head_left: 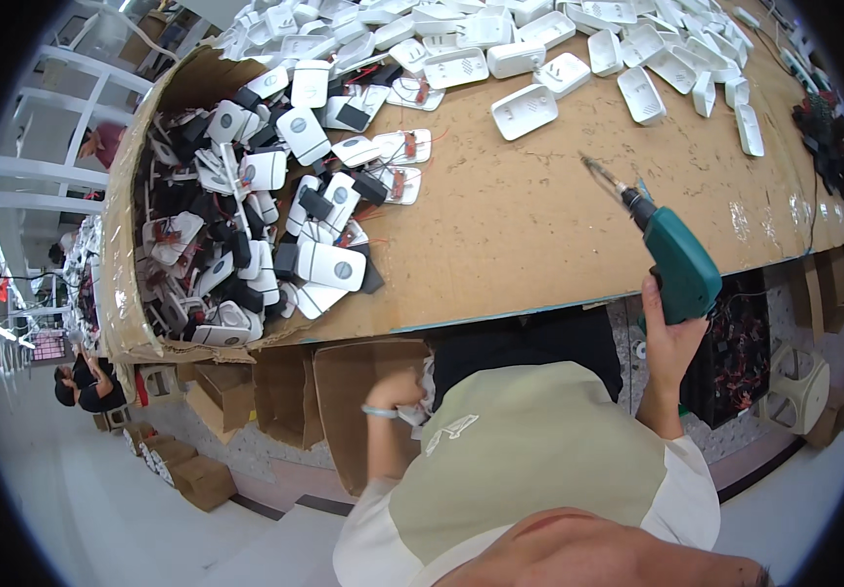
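My right hand is wrapped round the handle of a green soldering gun at the table's front edge. The gun's thin metal tip points away and to the left, over the brown cardboard tabletop. My left hand is down below the table edge, beside my lap and above an open cardboard box. Its fingers are curled, with something whitish next to them, partly hidden. White plastic housings with black parts and red wires lie heaped on the table at left.
A large cut-open carton holds the heap at left. Many white plastic shells cover the far side. Black parts lie at the far right. Below are a black crate, a pale stool and cardboard boxes. Another person sits far left.
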A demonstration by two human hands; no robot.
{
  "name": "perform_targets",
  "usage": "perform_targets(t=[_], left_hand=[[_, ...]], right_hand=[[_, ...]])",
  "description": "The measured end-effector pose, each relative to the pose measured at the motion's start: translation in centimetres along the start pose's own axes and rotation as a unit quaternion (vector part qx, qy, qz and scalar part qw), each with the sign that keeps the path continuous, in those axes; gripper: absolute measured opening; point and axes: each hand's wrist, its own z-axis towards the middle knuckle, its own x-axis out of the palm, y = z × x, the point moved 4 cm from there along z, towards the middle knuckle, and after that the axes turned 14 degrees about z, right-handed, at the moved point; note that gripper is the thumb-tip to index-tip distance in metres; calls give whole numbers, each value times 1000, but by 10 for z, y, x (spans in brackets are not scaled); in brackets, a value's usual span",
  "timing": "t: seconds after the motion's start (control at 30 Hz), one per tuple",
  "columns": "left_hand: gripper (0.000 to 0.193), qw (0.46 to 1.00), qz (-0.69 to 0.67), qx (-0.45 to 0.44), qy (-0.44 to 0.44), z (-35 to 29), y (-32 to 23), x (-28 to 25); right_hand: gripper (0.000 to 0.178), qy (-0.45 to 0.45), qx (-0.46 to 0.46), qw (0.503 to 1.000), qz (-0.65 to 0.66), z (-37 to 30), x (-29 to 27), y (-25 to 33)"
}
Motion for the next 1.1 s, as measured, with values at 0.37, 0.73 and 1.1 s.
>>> perform_targets(t=[0.37, 0.73, 1.1], left_hand=[[32, 735, 127, 95, -659, 50, -206, -362], [67, 815, 77, 168, -550, -26, -137, -293], [20, 678, 24, 45, -733, 32, -69, -341]], right_hand=[[20, -47, -42, 998, 30, 8, -12, 1], [23, -44, -4, 999, 0, 15, -20, -14], [20, -33, -14, 999, 16, 4, -3, -11]])
